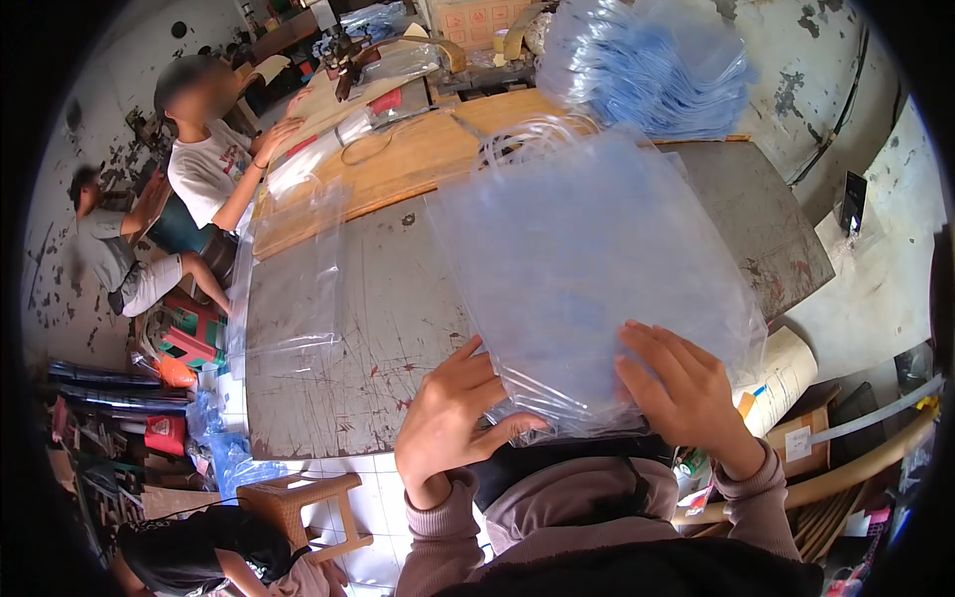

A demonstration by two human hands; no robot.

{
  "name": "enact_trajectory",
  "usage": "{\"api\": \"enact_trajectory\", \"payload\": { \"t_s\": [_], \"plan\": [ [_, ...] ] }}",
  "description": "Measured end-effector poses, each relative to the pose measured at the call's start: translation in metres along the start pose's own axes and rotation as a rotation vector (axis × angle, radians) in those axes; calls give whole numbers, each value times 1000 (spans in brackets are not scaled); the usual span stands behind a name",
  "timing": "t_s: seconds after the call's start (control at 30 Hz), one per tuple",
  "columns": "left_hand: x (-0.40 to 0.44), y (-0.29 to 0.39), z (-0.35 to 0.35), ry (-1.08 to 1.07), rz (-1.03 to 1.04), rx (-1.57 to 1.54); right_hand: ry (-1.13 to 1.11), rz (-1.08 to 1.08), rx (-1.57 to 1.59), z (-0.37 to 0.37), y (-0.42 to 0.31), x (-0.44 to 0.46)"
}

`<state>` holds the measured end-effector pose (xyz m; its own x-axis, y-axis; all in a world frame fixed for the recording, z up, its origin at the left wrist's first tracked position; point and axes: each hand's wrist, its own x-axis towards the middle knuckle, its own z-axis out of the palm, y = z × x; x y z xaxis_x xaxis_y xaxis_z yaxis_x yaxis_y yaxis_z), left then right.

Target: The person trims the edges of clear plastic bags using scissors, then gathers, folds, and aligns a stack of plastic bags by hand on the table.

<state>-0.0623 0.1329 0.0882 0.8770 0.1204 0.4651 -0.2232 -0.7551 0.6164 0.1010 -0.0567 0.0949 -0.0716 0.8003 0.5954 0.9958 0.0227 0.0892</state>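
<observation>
A stack of clear plastic bags with thin handles at its far end lies on the grey table in front of me. The stack's near edge reaches the table's front, close to my body. My left hand grips the near left corner, thumb over the top and the other fingers at the side and partly hidden. My right hand holds the near right part, its bent fingers resting on the top sheet. Its thumb side is partly hidden. To the left, a separate clear bag lies flat across the table edge.
A tall pile of bluish plastic bags stands at the back right. Behind the grey table is a wooden board. A co-worker works at the far left; other people sit nearby. A plastic stool stands front left.
</observation>
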Motion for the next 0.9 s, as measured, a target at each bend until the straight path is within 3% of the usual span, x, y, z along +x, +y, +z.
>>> {"api": "enact_trajectory", "payload": {
  "t_s": [0.3,0.47,0.57,0.67,0.73,0.9],
  "plan": [
    [15,-10,-2,-14,91,-53,-25,91,183,-6,10,4],
    [13,-15,4,-64,158,-74,76,222,281,-11,6,2],
    [5,-18,9,6,-13,-154,34,62,176,-6,5,1],
    [3,-28,15,77,-80,48,5,126,221,-9,0,5],
    [6,-34,14,49,79,-97,7,111,214,-8,1,5],
    [16,-25,3,-64,188,-209,31,142,241,-4,5,2]
  ]
}}
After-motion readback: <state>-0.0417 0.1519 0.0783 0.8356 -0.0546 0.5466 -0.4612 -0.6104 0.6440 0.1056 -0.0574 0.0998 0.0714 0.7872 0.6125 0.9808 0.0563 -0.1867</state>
